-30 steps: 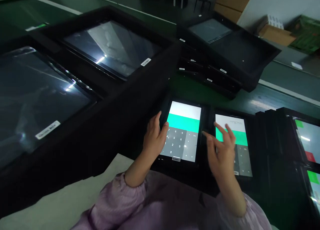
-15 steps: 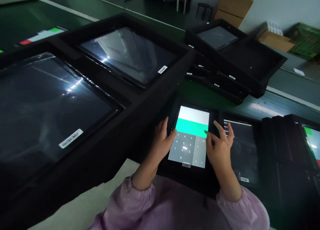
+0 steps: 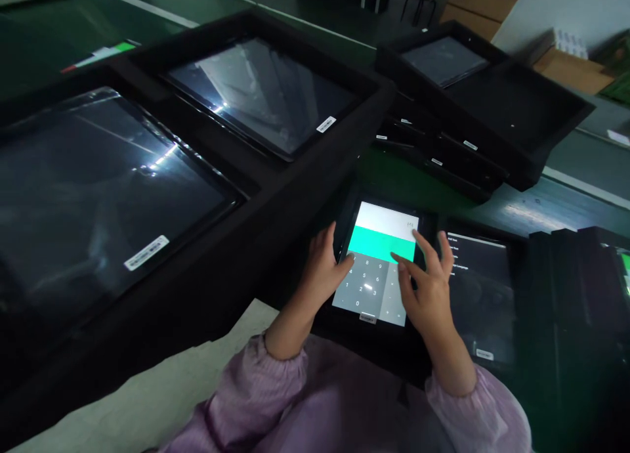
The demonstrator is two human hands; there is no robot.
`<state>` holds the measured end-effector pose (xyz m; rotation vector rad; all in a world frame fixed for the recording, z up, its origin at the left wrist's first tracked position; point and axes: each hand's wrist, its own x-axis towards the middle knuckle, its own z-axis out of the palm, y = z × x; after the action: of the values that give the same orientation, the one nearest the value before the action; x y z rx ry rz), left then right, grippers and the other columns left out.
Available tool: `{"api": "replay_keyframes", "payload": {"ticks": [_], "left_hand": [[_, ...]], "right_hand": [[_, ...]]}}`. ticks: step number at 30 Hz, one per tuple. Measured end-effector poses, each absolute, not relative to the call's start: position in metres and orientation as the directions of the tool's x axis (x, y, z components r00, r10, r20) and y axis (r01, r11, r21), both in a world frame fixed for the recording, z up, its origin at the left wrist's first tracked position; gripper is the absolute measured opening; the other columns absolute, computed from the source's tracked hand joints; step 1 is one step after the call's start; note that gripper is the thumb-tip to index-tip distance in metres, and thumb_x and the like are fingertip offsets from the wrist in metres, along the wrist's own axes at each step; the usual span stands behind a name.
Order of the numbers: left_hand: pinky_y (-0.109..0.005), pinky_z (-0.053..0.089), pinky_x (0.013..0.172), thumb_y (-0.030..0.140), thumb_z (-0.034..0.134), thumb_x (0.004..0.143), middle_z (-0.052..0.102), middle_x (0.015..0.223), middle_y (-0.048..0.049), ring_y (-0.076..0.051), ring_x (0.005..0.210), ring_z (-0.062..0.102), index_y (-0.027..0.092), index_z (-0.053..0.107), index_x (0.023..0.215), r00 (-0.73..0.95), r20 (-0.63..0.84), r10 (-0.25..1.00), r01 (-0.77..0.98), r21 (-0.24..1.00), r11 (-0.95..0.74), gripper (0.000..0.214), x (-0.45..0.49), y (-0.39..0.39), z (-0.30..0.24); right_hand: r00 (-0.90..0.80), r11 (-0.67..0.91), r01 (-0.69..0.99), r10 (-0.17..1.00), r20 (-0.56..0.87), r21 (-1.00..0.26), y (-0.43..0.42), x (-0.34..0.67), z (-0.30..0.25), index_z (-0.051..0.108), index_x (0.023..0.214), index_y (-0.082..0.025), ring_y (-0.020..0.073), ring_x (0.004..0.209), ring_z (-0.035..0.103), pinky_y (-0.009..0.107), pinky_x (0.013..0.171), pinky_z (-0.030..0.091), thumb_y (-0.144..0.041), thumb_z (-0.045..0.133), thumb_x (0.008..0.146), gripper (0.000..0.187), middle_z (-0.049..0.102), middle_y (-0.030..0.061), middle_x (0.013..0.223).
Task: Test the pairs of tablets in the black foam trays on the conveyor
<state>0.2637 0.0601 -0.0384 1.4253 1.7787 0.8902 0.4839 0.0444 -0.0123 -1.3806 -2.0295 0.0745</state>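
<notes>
In front of me lies a tablet (image 3: 373, 279) with a lit calculator keypad, a green band and a white field showing a few characters. My left hand (image 3: 325, 262) is at its left edge, fingers stretched out and thumb over the screen near the 7. Over the right part of the screen is my right hand (image 3: 428, 282), open, its index finger reaching to the lower edge of the green band and its other fingers spread. To the right of it, a second tablet (image 3: 480, 308) displays a short text list on a dark screen.
A large black tray (image 3: 305, 184) with two dark tablets fills the left side. More black trays (image 3: 522, 118) are stacked at the back right, and black blocks (image 3: 556, 276) stand at the right. Cardboard boxes (image 3: 573, 69) and a stool (image 3: 418, 5) are behind.
My right hand has moved left, its index finger now further over the screen. Characters have appeared in the white field. My left thumb has shifted slightly inward. The view has tilted a little.
</notes>
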Motion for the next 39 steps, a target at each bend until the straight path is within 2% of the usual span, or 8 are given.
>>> {"api": "replay_keyframes", "payload": {"ticks": [6,12,14,18,23,29,35,39], "left_hand": [[-0.066,0.040,0.122,0.034,0.073,0.083,0.057,0.154,-0.0209,-0.042,0.146,0.052,0.020,0.048,0.153,-0.158,-0.064,0.985,0.570,0.809,0.144,0.076,0.264,0.061,-0.037],[-0.067,0.039,0.121,0.038,0.073,0.084,0.055,0.154,-0.0229,-0.043,0.146,0.051,0.018,0.043,0.158,-0.134,-0.096,0.986,0.610,0.777,0.159,0.082,0.262,0.057,-0.032],[-0.066,0.040,0.122,0.041,0.072,0.085,0.055,0.155,-0.0224,-0.043,0.147,0.049,0.018,0.043,0.158,-0.135,-0.134,0.982,0.568,0.802,0.187,0.082,0.262,0.056,-0.028],[-0.063,0.037,0.125,0.040,0.068,0.087,0.055,0.155,-0.0203,-0.039,0.149,0.048,0.019,0.046,0.157,-0.175,-0.159,0.972,0.486,0.844,0.225,0.075,0.263,0.056,-0.026],[-0.060,0.038,0.125,0.036,0.065,0.089,0.059,0.152,-0.0183,-0.037,0.147,0.052,0.021,0.052,0.152,-0.208,-0.126,0.970,0.464,0.860,0.212,0.067,0.264,0.056,-0.028],[-0.060,0.038,0.125,0.040,0.063,0.091,0.057,0.153,-0.0197,-0.037,0.149,0.050,0.019,0.052,0.153,-0.203,-0.122,0.972,0.474,0.856,0.206,0.066,0.264,0.057,-0.028],[-0.060,0.038,0.125,0.037,0.064,0.089,0.061,0.150,-0.0169,-0.036,0.146,0.053,0.022,0.055,0.149,-0.230,-0.082,0.970,0.465,0.866,0.183,0.062,0.265,0.057,-0.033],[-0.060,0.036,0.127,0.037,0.061,0.089,0.058,0.153,-0.0208,-0.037,0.148,0.051,0.016,0.052,0.152,-0.223,-0.120,0.967,0.470,0.856,0.214,0.067,0.264,0.057,-0.030]], "right_hand": [[-0.398,0.558,0.729,0.817,0.418,-0.397,0.038,0.465,-0.009,0.082,0.119,-0.026,0.0446,0.166,0.012,0.078,0.120,0.040,-0.023,0.053,0.107,0.031,0.047,0.0098,0.166],[-0.109,0.364,0.826,0.852,0.512,-0.430,0.042,0.490,-0.015,0.084,0.105,-0.022,0.0412,0.158,0.034,0.069,0.114,0.052,-0.027,0.049,0.108,0.035,0.063,0.0106,0.150],[-0.037,0.293,0.858,0.855,0.518,-0.422,0.044,0.498,-0.019,0.084,0.103,-0.021,0.0428,0.157,0.034,0.070,0.113,0.051,-0.030,0.050,0.108,0.036,0.064,0.0126,0.148],[-0.081,0.306,0.861,0.871,0.484,-0.406,0.047,0.497,-0.023,0.084,0.100,-0.019,0.0458,0.160,0.026,0.077,0.118,0.041,-0.030,0.049,0.108,0.038,0.058,0.0152,0.153],[-0.162,0.369,0.847,0.865,0.475,-0.383,0.048,0.485,-0.019,0.082,0.117,-0.022,0.0450,0.163,0.018,0.076,0.121,0.039,-0.026,0.050,0.108,0.034,0.051,0.0129,0.161],[-0.053,0.287,0.865,0.868,0.493,-0.412,0.048,0.492,-0.020,0.084,0.097,-0.018,0.0455,0.162,0.024,0.076,0.120,0.041,-0.030,0.049,0.108,0.038,0.059,0.0153,0.152],[-0.170,0.376,0.835,0.871,0.461,-0.402,0.046,0.482,-0.017,0.083,0.115,-0.020,0.0461,0.164,0.016,0.080,0.122,0.034,-0.027,0.049,0.108,0.036,0.049,0.0158,0.162],[-0.069,0.328,0.843,0.852,0.519,-0.426,0.044,0.512,-0.010,0.084,0.109,-0.022,0.0434,0.162,0.023,0.078,0.123,0.035,-0.031,0.049,0.108,0.036,0.056,0.0139,0.155]]}}
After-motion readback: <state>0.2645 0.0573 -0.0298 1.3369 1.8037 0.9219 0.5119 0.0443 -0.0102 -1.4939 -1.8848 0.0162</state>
